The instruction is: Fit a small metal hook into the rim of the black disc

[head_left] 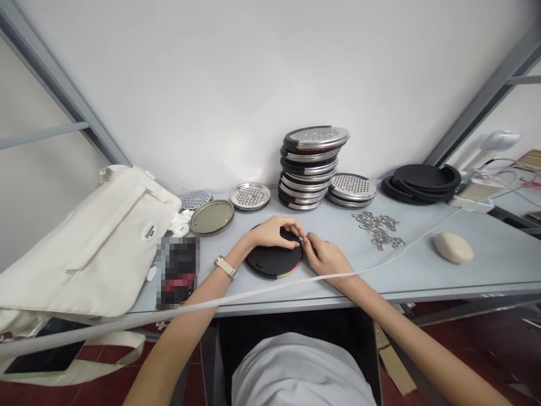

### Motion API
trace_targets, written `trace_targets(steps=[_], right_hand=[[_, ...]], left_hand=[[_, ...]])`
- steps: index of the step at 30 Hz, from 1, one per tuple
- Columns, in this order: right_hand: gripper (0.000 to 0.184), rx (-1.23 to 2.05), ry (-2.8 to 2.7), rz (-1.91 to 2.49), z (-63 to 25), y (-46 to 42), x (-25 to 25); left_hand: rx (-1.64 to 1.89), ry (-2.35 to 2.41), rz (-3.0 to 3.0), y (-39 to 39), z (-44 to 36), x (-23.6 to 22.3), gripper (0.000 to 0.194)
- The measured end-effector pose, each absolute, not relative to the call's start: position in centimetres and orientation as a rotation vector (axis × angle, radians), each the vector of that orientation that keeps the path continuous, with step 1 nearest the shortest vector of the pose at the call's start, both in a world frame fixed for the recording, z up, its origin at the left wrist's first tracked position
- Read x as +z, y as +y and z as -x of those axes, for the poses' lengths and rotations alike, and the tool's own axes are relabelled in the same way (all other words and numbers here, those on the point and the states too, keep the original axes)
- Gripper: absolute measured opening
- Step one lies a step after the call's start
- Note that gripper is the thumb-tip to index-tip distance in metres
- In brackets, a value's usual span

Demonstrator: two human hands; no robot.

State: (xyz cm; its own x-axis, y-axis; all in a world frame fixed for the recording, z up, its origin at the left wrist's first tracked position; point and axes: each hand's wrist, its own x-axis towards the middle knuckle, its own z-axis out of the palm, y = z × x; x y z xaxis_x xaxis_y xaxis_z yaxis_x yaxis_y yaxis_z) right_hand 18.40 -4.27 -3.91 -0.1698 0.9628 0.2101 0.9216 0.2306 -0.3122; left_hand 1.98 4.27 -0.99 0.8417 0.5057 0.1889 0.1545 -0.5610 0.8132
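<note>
A black round disc (273, 260) with a red and yellow stripe along part of its rim lies flat on the table in front of me. My left hand (276, 232) rests over its far side, thumb and fingers curled on it toward the right edge. At that edge my right hand (323, 254) is closed in a pinch. A small shiny bit shows between the two hands, too small to name. To the right lies a loose pile of small metal clips (378, 228).
Behind the hands stands a tall stack of perforated metal discs with black rims (310, 169). More perforated discs (353, 189) and black trays (422, 181) sit right of it. A white cable (262, 290) crosses low in front. A cream bag (93, 248) lies left, a beige mouse (453, 248) right.
</note>
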Motion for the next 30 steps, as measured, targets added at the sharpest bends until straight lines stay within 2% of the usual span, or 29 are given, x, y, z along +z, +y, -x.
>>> trace_targets(steps=[30], right_hand=[[0.031,0.089,-2.266,1.727,-18.43,-4.26,-3.74]], left_hand=[[0.553,0.489,-2.116,4.22,-2.03,-0.96,0.026]])
